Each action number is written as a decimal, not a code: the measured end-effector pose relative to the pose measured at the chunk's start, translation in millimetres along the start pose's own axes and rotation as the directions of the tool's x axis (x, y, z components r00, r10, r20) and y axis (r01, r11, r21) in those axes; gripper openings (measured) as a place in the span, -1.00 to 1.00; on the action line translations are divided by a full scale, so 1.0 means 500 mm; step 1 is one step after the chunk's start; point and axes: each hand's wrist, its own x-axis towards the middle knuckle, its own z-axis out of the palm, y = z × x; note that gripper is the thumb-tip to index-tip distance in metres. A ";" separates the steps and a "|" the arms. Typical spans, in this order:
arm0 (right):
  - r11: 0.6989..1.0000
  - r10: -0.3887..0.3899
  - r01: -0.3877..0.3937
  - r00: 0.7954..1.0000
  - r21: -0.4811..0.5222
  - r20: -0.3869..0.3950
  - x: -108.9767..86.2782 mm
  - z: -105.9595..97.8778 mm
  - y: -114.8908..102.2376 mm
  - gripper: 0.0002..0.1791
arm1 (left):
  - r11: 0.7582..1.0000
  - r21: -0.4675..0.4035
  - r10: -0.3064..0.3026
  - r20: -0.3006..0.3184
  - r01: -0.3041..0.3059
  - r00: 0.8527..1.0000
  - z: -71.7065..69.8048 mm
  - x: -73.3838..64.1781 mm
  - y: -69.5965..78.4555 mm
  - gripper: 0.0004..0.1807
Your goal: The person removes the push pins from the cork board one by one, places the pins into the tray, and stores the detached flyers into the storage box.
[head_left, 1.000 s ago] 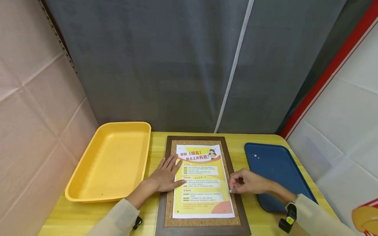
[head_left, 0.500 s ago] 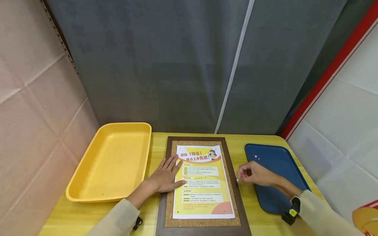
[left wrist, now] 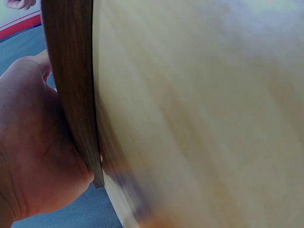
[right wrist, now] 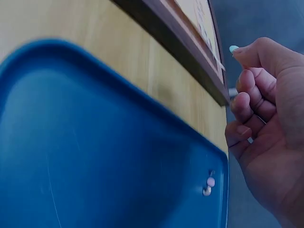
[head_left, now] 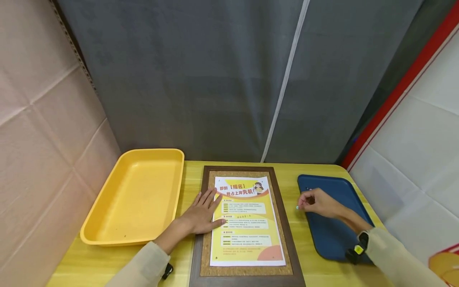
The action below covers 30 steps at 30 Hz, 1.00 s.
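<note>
In the head view my left hand (head_left: 201, 213) lies with fingers spread over the left edge of a printed yellow poster (head_left: 247, 239). The poster lies on a cork board (head_left: 244, 271) in a dark brown frame. The left wrist view shows the heel of that hand (left wrist: 42, 142) against the frame's side (left wrist: 71, 71). My right hand (head_left: 315, 202) is above the left rim of the blue tray (head_left: 344, 243). Between its thumb and finger it pinches a tiny pale green push pin (right wrist: 233, 49), mostly hidden by the fingertips. Small pink-headed pins (right wrist: 210, 181) lie in the tray.
At the left of the yellow table (head_left: 317, 275) stands a yellow tray (head_left: 179, 179) with raised walls. A grey curtain (head_left: 201, 79) hangs behind the table. White panels (head_left: 419, 159) border the right side, pale ones (head_left: 46, 139) the left.
My right hand has moved from the board's right edge up and right to the blue tray, still pinching the pale green pin. The left hand has stayed on the poster.
</note>
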 end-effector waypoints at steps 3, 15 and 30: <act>0.999 0.048 -0.049 0.998 -0.005 -0.036 -0.008 -0.014 0.010 -0.91 | 1.000 0.000 -0.003 0.006 0.003 1.000 0.000 -0.001 -0.001 -0.01; 0.990 0.077 -0.100 0.976 -0.104 -0.202 -0.034 -0.043 0.056 -0.90 | 0.998 0.051 -0.021 0.016 0.020 1.000 -0.001 0.000 0.002 0.00; 0.931 0.268 -0.333 0.903 -0.151 -0.336 -0.046 -0.069 0.107 -0.95 | 0.999 0.036 -0.019 0.007 0.019 1.000 -0.004 0.000 0.004 -0.01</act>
